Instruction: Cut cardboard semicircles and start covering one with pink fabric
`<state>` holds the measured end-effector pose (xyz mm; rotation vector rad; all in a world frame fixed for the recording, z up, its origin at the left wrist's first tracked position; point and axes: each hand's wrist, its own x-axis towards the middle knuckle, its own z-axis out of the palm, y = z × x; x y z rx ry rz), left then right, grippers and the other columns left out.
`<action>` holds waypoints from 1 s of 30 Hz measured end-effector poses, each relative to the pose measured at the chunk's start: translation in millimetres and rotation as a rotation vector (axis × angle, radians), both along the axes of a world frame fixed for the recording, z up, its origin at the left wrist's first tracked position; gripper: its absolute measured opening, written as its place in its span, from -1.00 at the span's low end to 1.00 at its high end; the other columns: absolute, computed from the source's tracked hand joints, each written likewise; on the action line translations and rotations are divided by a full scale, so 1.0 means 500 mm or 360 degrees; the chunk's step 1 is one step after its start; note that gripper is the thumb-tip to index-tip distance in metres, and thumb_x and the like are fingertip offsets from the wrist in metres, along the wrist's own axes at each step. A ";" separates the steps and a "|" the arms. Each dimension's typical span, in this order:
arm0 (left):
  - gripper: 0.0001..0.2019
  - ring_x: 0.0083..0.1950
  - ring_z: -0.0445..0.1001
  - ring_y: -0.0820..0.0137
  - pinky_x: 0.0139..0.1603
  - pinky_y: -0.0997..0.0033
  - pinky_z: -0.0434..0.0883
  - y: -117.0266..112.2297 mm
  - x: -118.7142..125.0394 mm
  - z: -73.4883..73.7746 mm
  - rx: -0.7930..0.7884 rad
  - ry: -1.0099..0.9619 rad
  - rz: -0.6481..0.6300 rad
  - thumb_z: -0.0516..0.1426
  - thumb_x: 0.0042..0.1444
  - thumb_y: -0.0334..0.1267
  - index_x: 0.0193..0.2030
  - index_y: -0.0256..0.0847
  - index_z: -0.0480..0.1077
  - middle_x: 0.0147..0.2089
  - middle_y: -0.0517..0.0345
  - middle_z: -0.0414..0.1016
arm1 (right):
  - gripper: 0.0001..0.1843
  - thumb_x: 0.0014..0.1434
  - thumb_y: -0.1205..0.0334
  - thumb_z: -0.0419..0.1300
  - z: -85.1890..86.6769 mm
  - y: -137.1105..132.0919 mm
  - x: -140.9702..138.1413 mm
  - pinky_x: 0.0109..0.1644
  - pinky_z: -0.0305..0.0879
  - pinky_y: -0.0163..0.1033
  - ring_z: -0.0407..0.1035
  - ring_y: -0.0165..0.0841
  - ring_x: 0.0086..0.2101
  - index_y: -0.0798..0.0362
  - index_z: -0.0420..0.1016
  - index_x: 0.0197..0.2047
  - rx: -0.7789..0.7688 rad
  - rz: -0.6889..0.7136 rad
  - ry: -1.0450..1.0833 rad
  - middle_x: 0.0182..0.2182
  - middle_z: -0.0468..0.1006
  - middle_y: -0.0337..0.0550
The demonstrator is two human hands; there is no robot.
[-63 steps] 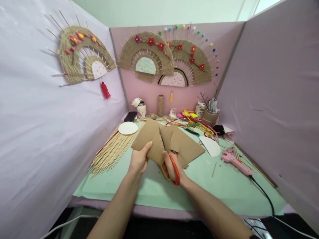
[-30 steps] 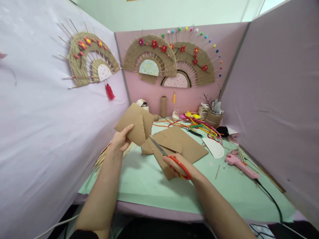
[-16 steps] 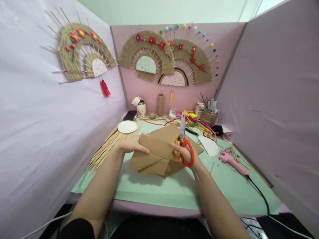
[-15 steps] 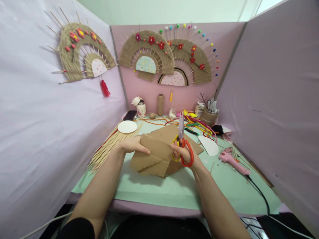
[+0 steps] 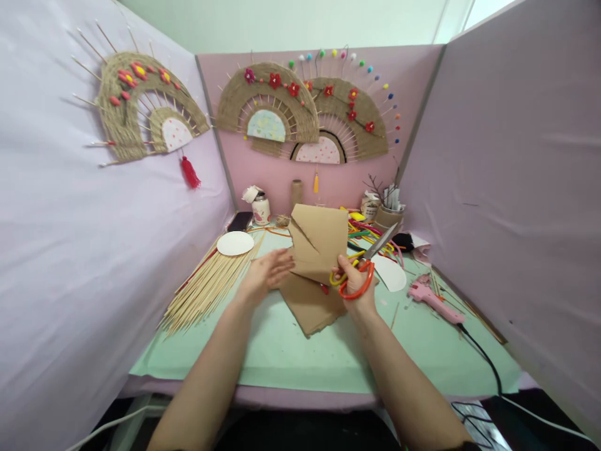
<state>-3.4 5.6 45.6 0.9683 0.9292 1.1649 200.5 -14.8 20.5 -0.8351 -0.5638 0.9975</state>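
Observation:
My right hand holds scissors with red and yellow handles, their blades pointing up and to the right. Its thumb and fingers also pinch the lower right corner of a brown cardboard piece, held up and tilted, with a slanting slit or crease across it. Just left of that piece, my left hand has its fingers stretched out, gripping nothing. Under both hands another cardboard sheet lies on the green tabletop, partly covered by the raised piece.
Thin wooden sticks lie at left under a white oval. A white paper shape and a pink glue gun with a black cord lie at right. Coloured pipe cleaners, jars and twine stand behind. Fan decorations hang on the walls.
The cardboard piece has been lifted and turned upright by my right hand. My left hand has let go of it and opened. The scissors have tipped from upright toward the right.

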 end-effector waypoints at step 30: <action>-0.52 -0.60 0.41 0.54 -0.62 0.62 0.23 0.044 -0.046 0.013 0.0377 -0.0412 0.0752 0.39 -0.20 0.01 -0.29 -0.28 0.36 -0.54 0.19 0.50 | -0.68 0.00 0.05 0.26 0.050 -0.048 0.034 -0.39 0.12 -0.33 0.18 -0.44 -0.43 0.07 0.34 -0.28 -0.0298 0.1403 -0.1783 -0.41 0.34 -0.27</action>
